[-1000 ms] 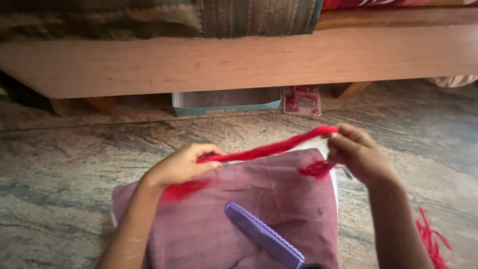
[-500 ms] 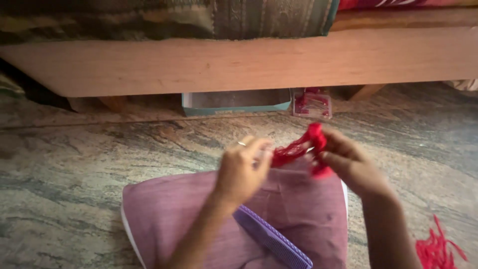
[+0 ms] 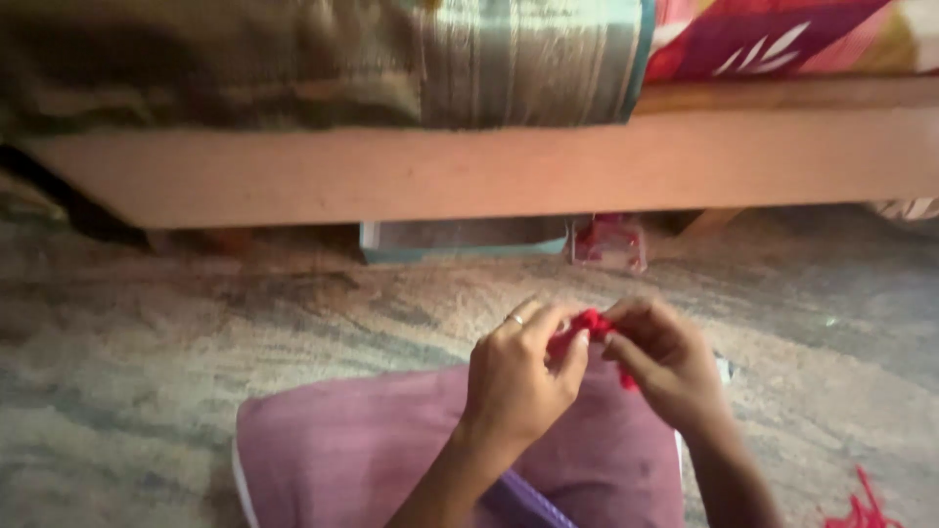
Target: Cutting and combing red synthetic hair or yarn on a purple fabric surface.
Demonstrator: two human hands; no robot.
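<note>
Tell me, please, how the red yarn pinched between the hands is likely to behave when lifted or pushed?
The red yarn is probably floppy: it sits bunched between the left hand and right hand. It looks light, since fingertips alone hold it. Pushed, it would likely crumple rather than roll, like the loose strands on the floor.

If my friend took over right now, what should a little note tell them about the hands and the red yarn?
Left hand: closed on the red yarn, ring on one finger.
Right hand: also pinching the same yarn, fingertips almost meeting the left ones.
The yarn is bunched into a small wad between both hands, above a purple cushion on the stone floor. A purple comb lies on the cushion by the left wrist. More red strands lie on the floor to the right.
Done: yarn gathered up short. Left: whether it is tied or knotted cannot be seen, so check the grip before letting go.
</note>
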